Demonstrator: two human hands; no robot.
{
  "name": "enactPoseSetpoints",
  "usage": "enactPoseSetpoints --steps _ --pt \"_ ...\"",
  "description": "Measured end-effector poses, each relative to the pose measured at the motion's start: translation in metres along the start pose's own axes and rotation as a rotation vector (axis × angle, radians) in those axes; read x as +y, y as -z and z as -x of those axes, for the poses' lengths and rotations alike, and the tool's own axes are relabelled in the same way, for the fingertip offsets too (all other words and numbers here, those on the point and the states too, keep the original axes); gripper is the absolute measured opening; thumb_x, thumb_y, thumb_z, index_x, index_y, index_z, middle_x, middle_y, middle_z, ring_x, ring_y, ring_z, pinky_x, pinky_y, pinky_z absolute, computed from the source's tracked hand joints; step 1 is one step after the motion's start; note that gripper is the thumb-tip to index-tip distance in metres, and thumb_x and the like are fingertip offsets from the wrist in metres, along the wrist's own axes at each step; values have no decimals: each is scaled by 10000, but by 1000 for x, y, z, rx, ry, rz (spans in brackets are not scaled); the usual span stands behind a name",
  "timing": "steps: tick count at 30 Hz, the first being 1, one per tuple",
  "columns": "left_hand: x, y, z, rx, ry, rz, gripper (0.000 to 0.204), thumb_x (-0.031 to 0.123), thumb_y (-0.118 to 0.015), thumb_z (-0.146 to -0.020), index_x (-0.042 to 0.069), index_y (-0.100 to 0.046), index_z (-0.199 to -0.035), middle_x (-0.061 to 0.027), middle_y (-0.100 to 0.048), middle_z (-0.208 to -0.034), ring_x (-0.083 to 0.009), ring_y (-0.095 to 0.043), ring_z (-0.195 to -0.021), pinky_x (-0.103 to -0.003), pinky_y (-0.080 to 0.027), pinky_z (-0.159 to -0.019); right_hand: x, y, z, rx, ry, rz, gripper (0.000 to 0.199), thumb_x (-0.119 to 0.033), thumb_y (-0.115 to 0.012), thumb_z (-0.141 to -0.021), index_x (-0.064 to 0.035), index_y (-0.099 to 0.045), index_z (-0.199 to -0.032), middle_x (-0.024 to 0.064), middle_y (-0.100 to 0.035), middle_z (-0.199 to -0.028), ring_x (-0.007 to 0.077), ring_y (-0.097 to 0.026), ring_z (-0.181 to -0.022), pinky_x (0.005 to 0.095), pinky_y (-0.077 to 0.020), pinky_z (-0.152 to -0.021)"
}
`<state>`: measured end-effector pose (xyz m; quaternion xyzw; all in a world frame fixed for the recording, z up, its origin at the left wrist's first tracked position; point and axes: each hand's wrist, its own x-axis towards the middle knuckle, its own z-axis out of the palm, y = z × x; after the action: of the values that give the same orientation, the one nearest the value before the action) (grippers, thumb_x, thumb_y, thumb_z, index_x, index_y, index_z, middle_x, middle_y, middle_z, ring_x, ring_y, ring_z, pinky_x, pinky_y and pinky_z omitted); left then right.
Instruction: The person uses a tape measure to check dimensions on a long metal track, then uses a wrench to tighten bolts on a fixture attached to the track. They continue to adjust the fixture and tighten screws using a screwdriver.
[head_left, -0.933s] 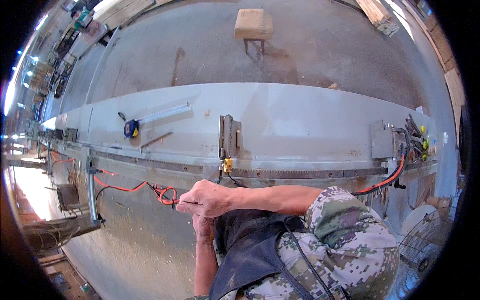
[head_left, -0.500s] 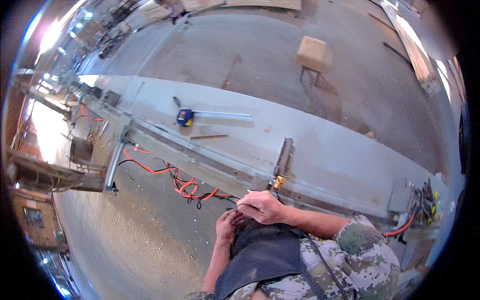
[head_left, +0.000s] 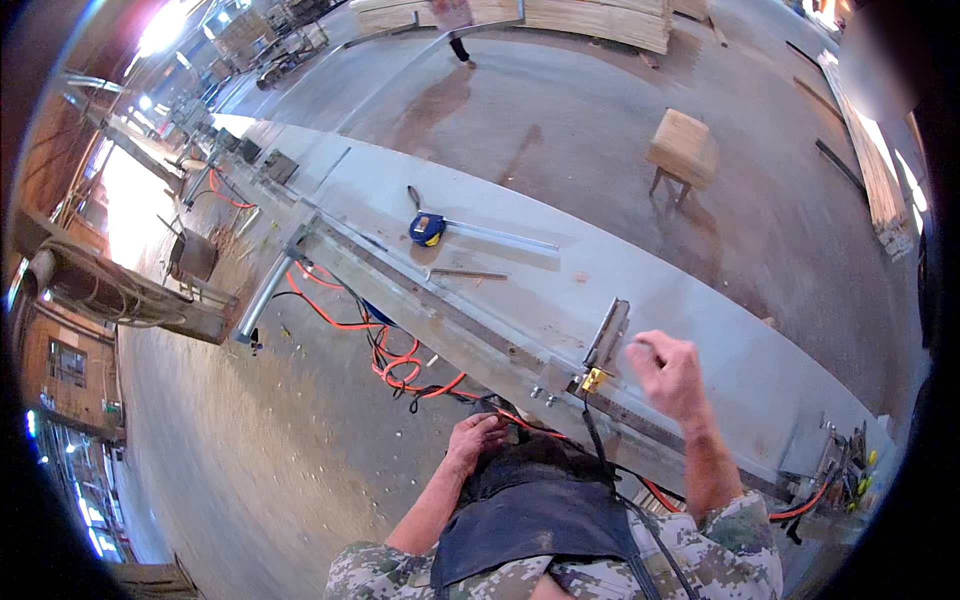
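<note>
Above the near part of the pale bench (head_left: pixel 700 310), my right hand (head_left: pixel 672 375) is raised with its fingers curled in; whatever it may hold is hidden. Just left of it lies a dark metal bar (head_left: pixel 607 335) with a small yellow block (head_left: pixel 594 380) at its near end. My left hand (head_left: pixel 477 440) stays low at the bench's near edge, by the black apron (head_left: pixel 545 525). Its fingers are pressed together, and what is between them does not show. An orange hose (head_left: pixel 400 372) tangled with black cable runs past those fingertips.
Farther along the bench lie a blue tape measure (head_left: pixel 427 229) with its blade pulled out and a thin rod (head_left: pixel 468 274). Tools (head_left: pixel 858 470) crowd the right end. A metal roller (head_left: pixel 268 295) juts out at left. A wooden stool (head_left: pixel 682 148) and a person (head_left: pixel 455 22) are beyond.
My right hand has left my left hand, moving up and right over the bench. The left hand stays near the apron. The view has shifted, and more of the person beyond shows.
</note>
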<state>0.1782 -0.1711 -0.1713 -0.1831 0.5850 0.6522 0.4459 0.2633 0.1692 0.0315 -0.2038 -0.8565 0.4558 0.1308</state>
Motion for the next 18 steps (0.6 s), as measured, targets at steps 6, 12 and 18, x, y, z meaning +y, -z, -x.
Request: enactPoseSetpoints --steps 6,12,18 --pt "-2 19 2 36 -12 47 293 207 -630 -991 16 -635 -1214 -100 -719 -1108 -186 -700 -936 -317 -586 -806 146 -2 -13 23 12 450 281 -265 -660 -914 12 -693 -941 204 -693 -777 359 -678 -714 442 -519 -682" --pt "-14 40 -2 40 19 89 304 192 -623 -993 8 -623 -1235 -108 -717 -1105 -191 -701 -935 -320 -588 -809 149 -17 -8 -12 -93 429 268 -220 -702 -870 17 -680 -994 208 -689 -852 348 -679 -780 444 -519 -724" --pt "-3 70 -18 -19 49 54 332 197 -614 -997 0 -605 -1266 -116 -699 -1164 -209 -698 -955 -323 -586 -795 155 -28 -4 -19 -90 359 363 -150 -743 -815 29 -660 -1120 191 -685 -1029 318 -674 -936 417 -522 -853"
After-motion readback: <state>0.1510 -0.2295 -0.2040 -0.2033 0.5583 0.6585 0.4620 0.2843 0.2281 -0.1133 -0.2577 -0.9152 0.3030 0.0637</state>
